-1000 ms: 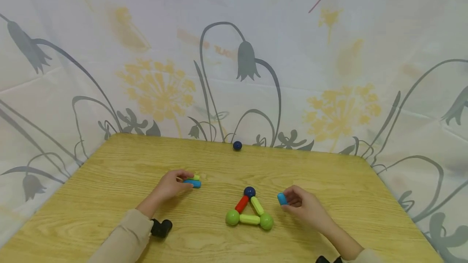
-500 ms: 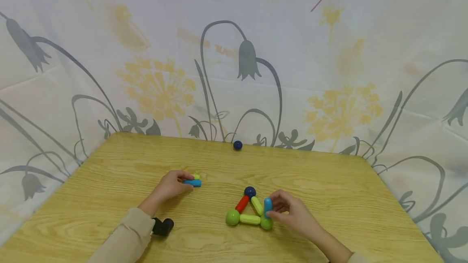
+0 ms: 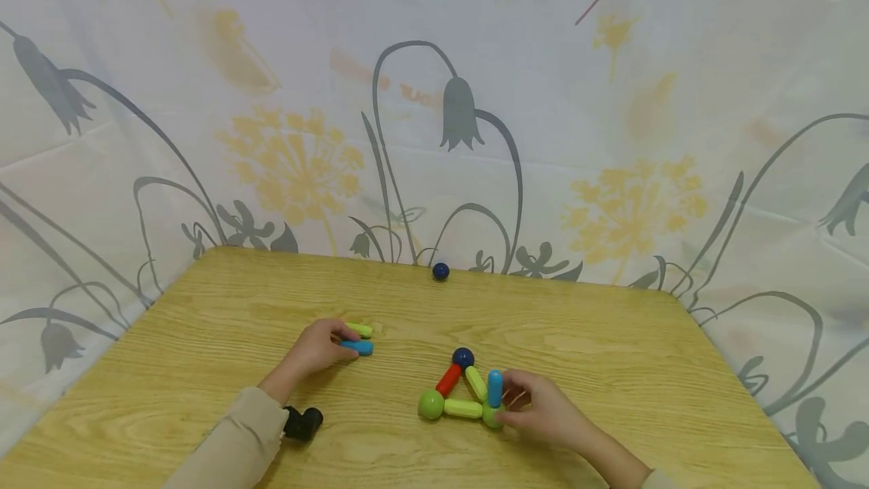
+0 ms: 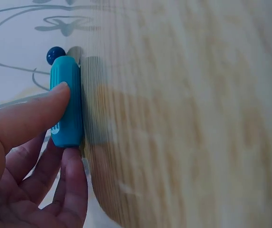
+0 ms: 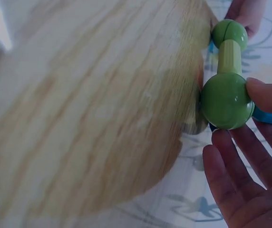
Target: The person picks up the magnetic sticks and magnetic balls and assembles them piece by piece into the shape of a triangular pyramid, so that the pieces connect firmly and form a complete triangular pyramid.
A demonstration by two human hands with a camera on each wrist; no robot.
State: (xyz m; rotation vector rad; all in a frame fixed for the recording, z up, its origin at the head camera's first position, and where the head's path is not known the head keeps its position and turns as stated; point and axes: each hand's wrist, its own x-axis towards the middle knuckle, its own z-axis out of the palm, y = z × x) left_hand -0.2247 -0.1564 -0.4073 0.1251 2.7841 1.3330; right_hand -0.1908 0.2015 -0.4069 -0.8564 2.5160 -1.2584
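Observation:
My left hand (image 3: 319,345) pinches a blue magnetic rod (image 3: 363,347) lying at the left of the table; in the left wrist view the thumb lies across the ribbed rod (image 4: 65,104). A yellow-green rod (image 3: 362,330) lies just behind it. Right of centre, my right hand (image 3: 543,407) holds the right green ball (image 5: 227,101) between thumb and fingers. A second blue rod (image 3: 495,389) stands upright on that ball. The ball is a corner of a flat triangle with a dark blue ball (image 3: 463,358), another green ball (image 3: 431,404), a red rod (image 3: 448,381) and two yellow-green rods (image 3: 463,408).
A loose dark blue ball (image 3: 440,272) sits at the back edge of the wooden table (image 3: 271,285). Behind the table hangs a flower-printed cloth (image 3: 299,96). A black device (image 3: 302,422) shows beside the left sleeve.
My right hand has moved left and brought its blue rod upright onto the right green ball, then lowered to that ball. The left hand's blue rod has shifted slightly away from the yellow-green rod.

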